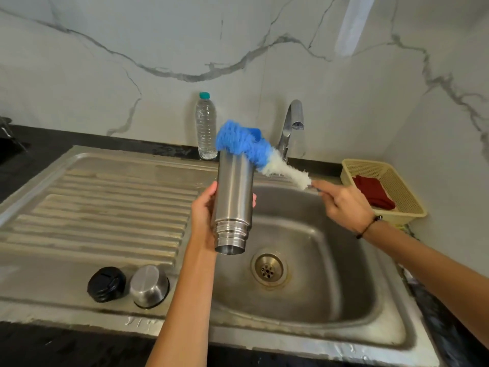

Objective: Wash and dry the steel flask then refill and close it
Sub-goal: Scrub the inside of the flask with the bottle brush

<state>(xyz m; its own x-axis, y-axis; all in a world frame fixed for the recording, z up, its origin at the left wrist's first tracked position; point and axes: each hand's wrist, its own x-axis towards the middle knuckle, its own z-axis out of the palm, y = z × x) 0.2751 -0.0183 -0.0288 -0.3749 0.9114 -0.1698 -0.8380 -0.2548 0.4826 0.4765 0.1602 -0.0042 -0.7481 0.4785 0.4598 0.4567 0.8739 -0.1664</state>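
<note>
My left hand (202, 211) grips the steel flask (232, 202) around its body, holding it upside down over the sink basin (317, 274), its threaded open mouth pointing down. My right hand (344, 201) holds the handle of a bottle brush (254, 149); its blue and white bristles press against the flask's upturned base. On the draining board lie the flask's black stopper (106, 284) and its steel cup lid (149, 286), side by side.
A clear plastic water bottle (206, 125) with a teal cap stands behind the sink, left of the tap (291, 123). A beige basket (383, 189) with a dark red cloth (373, 192) sits at the right. The ribbed draining board (105, 202) lies left.
</note>
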